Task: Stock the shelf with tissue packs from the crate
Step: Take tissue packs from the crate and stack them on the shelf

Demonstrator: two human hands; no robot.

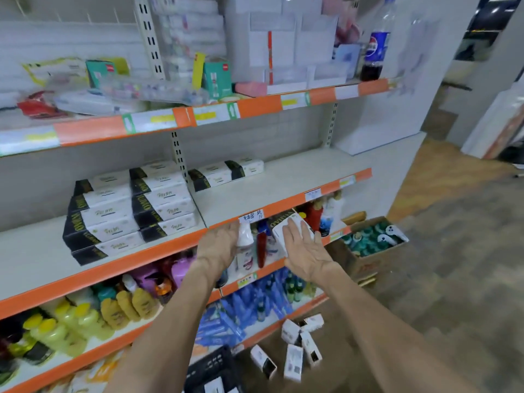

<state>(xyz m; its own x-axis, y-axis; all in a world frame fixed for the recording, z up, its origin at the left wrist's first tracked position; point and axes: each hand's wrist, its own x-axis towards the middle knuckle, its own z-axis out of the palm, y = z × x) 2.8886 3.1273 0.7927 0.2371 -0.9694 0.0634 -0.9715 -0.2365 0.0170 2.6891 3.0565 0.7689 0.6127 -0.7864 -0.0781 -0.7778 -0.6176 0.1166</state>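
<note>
While the left hand (pixel 219 245) hangs open, the right hand (pixel 304 251) holds a tissue pack (pixel 286 226).

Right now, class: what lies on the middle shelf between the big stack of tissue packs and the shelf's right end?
In the head view, one single row of tissue packs near the stack; beyond it, bare shelf.

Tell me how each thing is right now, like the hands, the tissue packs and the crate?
Right hand: holding a tissue pack at the shelf edge.
Left hand: fingers curled, holding nothing that shows.
Stacked tissue packs: piled neatly on the middle shelf.
Loose tissue packs: scattered on the floor.
Black crate: on the floor, mostly out of view.
Cola bottle: upright, partly full.
Cardboard box: open.
</note>
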